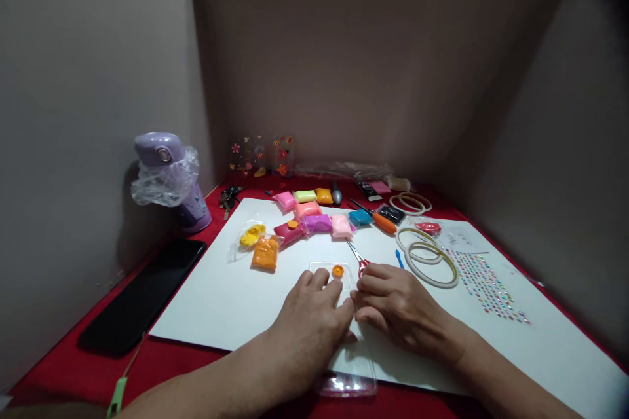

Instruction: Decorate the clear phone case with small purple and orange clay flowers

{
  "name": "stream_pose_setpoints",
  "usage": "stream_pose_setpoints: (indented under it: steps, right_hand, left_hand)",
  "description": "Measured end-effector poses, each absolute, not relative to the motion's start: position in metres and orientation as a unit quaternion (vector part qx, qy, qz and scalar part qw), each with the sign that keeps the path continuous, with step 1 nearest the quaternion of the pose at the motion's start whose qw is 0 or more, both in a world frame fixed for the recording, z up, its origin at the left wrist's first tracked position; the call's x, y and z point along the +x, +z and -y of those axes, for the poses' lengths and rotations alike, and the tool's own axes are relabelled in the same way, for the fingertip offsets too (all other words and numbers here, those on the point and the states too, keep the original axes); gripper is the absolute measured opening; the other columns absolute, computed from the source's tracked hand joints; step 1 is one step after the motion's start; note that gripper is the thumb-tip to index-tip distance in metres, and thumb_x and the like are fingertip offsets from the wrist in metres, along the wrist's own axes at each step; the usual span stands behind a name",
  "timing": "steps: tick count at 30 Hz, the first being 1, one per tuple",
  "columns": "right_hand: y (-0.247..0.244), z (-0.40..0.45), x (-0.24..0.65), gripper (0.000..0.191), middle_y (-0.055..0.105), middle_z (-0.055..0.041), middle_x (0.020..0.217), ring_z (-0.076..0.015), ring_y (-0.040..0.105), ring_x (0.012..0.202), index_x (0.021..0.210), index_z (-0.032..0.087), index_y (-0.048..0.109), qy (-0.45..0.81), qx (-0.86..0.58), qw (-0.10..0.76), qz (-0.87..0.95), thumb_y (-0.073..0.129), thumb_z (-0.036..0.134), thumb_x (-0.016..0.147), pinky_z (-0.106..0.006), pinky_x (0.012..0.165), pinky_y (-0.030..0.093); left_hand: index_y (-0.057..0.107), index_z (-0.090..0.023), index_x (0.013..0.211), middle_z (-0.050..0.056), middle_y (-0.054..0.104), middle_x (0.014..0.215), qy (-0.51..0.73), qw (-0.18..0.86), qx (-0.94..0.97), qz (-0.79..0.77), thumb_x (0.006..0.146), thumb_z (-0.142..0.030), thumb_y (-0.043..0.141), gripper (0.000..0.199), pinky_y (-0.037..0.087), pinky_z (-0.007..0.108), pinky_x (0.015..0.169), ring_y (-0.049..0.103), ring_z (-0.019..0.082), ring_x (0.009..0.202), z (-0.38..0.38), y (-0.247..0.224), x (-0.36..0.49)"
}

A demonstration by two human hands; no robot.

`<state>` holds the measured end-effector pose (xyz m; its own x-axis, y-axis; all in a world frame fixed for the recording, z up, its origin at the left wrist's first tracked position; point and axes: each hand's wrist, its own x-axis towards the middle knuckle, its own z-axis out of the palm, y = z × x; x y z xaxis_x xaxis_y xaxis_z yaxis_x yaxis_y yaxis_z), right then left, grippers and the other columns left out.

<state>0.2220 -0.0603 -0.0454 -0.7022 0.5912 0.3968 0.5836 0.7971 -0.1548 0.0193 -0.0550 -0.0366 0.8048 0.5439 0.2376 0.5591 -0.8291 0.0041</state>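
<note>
A clear phone case (361, 357) lies flat under my hands, its near end reaching past the front edge of the white board (211, 301). On its far part sits a small orange clay flower (337, 271). My left hand (314, 308) rests over the case with curled fingers, its thumb close to my right fingertips. My right hand (398, 304) is closed in a pinch at the case's right side. Whatever lies between the fingers of either hand is hidden. Just beyond my right hand are red-handled scissors (362, 263), partly covered by it.
Packets of coloured clay, including an orange packet (265, 253), lie farther back. To the right are tape rolls (432, 264), a blue tool (400, 258) and a gem sticker sheet (491, 288). A black phone (142, 298) and purple bottle (194, 206) stand left on red cloth.
</note>
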Motion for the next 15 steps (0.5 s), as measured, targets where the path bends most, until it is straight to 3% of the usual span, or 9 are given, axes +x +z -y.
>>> stream_pose_setpoints:
  steps: [15]
  right_hand:
    - [-0.0456,0.0588,0.2224,0.035,0.056,-0.0045,0.076,-0.0171,0.044,0.074,0.074,0.015,0.060,0.048,-0.319,0.209,0.923,0.040,0.030,0.098,-0.034,0.068,0.036]
  left_hand:
    - [0.060,-0.020,0.100,0.006,0.061,0.099,-0.105,0.017,-0.951,0.290,0.085,-0.034,0.060,0.021,0.040,0.040,0.077,0.049,0.027,0.095,0.0545,-0.0349,0.0190]
